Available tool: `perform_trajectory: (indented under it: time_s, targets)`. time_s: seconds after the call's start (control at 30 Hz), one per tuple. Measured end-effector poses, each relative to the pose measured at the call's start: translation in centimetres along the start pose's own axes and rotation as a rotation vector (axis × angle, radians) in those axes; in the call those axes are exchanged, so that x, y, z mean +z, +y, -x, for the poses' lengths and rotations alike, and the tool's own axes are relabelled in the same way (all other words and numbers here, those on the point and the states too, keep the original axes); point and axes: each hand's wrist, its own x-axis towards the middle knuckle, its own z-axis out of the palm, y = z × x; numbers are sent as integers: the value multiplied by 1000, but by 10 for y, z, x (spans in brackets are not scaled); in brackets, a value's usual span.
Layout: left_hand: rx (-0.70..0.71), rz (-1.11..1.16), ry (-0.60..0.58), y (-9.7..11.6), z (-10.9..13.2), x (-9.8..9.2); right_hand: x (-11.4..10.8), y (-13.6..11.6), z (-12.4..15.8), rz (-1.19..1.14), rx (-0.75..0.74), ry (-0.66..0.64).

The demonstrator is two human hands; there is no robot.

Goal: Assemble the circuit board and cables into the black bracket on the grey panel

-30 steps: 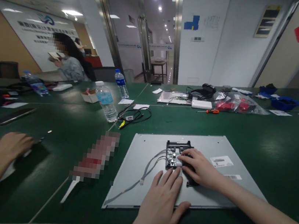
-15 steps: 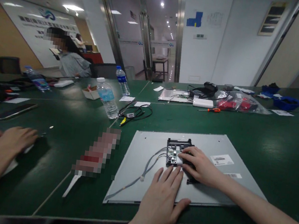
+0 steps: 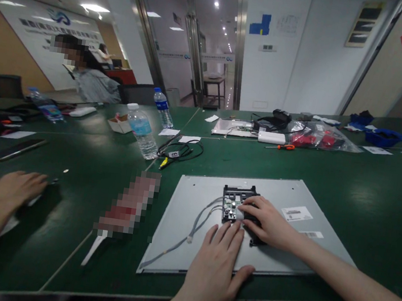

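A flat silver display panel (image 3: 193,204) lies face down on the green table, with white labels at its right. On its middle is a black plastic bracket (image 3: 242,191) carrying a small circuit board (image 3: 230,209), from which thin grey cables (image 3: 196,224) run left. My right hand (image 3: 269,222) bends over the bracket's right part, fingertips and thumb closed on it; the palm hides that side. My left hand (image 3: 218,257) rests flat on the panel's front edge, fingers stretched toward the board and thumb out to the right, holding nothing.
A co-worker's hands (image 3: 11,191) are at the left. A blurred-out item (image 3: 130,203) lies left of the panel. Water bottles (image 3: 141,132), black cables (image 3: 182,150), an orange-handled screwdriver (image 3: 285,147), a plastic bag with red items (image 3: 322,136) and blue trays (image 3: 384,138) stand farther back.
The whole view has shifted slightly left. Both my hands stay in nearly the same place on the panel and bracket.
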Motion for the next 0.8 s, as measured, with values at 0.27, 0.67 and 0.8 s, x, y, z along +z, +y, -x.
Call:
perform_trajectory:
  time_s: [0.27, 0.67, 0.8]
  targets:
    - [10, -15, -8, -1, 0, 3, 0, 0, 0, -2, -20, 18]
    - [28, -34, 1, 0, 0, 2, 0, -2, 0, -7, -11, 29]
    - [23, -39, 13, 0, 0, 2, 1, 0, 1, -4, -9, 29]
